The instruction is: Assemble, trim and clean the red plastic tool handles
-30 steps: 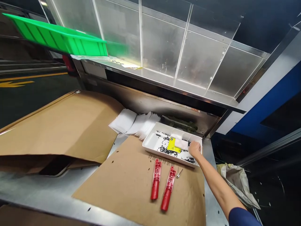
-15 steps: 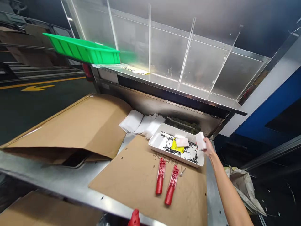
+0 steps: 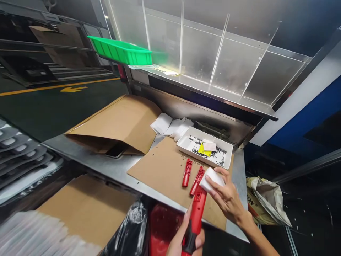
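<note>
The right hand's (image 3: pixel 227 197) fingers pinch a folded white pad (image 3: pixel 214 180), right of centre in the lower half of the frame. The pad meets the upper end of a red tool (image 3: pixel 199 208); whether it is pressed hard there I cannot tell. At bottom centre, the left hand (image 3: pixel 177 243) is wrapped around the tool's black lower part, thumb along its side, tool tilted upward. Just beyond the pad, 2 red pieces (image 3: pixel 187 173) lie on a flat cardboard sheet (image 3: pixel 157 172). Behind them, right of centre, a white tray (image 3: pixel 201 156) holds scattered black bits, a yellow packet (image 3: pixel 204 150) and 1 more white pad (image 3: pixel 209 147). Left of the tray are fanned white sheets (image 3: pixel 170 126), then a large cardboard piece (image 3: pixel 119 119). A green bin (image 3: pixel 122 53) sits upper left; a sack (image 3: pixel 269 202) stands lower right.
</note>
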A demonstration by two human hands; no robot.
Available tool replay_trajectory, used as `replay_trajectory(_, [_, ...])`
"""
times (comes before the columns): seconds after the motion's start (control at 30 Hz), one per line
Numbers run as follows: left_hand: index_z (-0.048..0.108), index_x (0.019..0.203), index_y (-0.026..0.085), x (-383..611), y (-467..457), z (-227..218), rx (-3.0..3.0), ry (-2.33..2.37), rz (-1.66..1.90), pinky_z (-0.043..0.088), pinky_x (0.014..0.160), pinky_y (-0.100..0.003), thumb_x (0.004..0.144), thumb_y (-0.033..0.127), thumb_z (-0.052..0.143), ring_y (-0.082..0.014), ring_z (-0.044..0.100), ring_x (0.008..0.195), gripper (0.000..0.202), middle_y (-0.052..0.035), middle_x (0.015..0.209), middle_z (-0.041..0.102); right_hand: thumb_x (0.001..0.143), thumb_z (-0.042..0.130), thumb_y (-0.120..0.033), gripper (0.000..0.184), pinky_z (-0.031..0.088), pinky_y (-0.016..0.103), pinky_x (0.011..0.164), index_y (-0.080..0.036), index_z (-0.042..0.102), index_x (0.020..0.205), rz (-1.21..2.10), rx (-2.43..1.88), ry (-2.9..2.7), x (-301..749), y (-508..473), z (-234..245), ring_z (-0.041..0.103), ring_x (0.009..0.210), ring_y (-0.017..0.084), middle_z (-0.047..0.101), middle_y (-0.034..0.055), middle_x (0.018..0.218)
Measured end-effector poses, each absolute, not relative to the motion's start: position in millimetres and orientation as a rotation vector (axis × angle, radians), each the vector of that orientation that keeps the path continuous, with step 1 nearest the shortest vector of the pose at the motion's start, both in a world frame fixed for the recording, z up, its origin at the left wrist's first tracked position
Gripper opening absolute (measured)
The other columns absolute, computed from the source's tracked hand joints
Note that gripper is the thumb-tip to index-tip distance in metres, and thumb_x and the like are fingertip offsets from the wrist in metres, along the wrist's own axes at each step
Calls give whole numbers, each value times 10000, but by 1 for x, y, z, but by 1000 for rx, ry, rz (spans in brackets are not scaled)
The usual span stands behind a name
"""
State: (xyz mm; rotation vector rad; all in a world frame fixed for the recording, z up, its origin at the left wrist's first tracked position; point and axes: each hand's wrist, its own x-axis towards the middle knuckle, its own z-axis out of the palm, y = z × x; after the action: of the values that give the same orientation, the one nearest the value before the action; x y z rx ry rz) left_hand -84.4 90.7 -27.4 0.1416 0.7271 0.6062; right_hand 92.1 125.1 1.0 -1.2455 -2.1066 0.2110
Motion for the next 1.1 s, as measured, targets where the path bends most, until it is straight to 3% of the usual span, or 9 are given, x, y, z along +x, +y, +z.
replay_trajectory(0.1, [623,691,124,-80,85,-14,167,733,616,198,329,-129,808,688,550,-31,361,315,581,-1,422,500,964,423,-297,402,586,274,692,-317,532,1351,112,-1031,-2184,92,112,5,656,916,184,437,127,1334])
replay_trajectory(0.17, [642,998,161,-77,80,-7,202,793,680,214,328,-127,806,649,595,-41,399,321,526,4,509,572,958,438,-264,390,587,273,676,-302,558,1327,11,-1070,-2206,95,105,9,663,900,187,472,136,1298])
replay_trajectory(0.27, [454,1341,242,-74,74,-1,292,833,773,241,326,-117,812,650,585,-56,413,315,681,38,499,557,938,467,-208,391,593,298,678,-291,581,1302,-112,-1171,-2149,97,96,15,661,978,228,476,153,1299])
replay_trajectory(0.37, [392,1410,237,-73,71,2,344,867,786,267,325,-112,797,668,589,-73,444,316,775,48,452,523,925,491,-216,406,587,262,614,-299,569,1314,-54,-1053,-2229,98,89,17,682,848,179,492,153,1308])
replay_trajectory(0.47, [368,1431,264,-75,73,7,384,872,775,268,319,-110,796,680,575,-60,433,325,788,23,524,582,923,504,-212,381,589,289,623,-297,601,1282,-166,-1176,-2210,100,89,18,689,902,219,527,160,1281])
replay_trajectory(0.63, [413,1416,248,-78,74,13,423,868,795,267,314,-117,785,669,600,-70,431,325,781,48,456,523,887,539,-215,379,546,249,530,-303,632,1244,-181,-1044,-2255,95,86,26,662,702,152,571,141,1237])
replay_trajectory(0.8, [461,1360,228,-80,75,11,339,849,775,271,326,-102,843,613,571,-62,457,338,654,13,516,593,894,536,-220,320,542,243,543,-270,677,1178,-279,-1042,-2284,95,88,38,663,708,156,614,154,1175])
replay_trajectory(0.93, [660,967,125,-84,81,10,181,700,621,214,295,-92,933,508,489,-25,382,282,420,-6,487,559,920,501,-229,321,563,261,574,-283,680,1181,-261,-1110,-2331,103,95,39,685,767,180,615,153,1195])
replay_trajectory(1.1, [624,680,95,-90,85,4,-84,384,524,209,281,-55,890,278,614,-13,419,283,279,-1,467,534,950,490,-294,298,583,249,616,-276,675,1184,-190,-1079,-2293,100,97,38,707,832,179,611,168,1240])
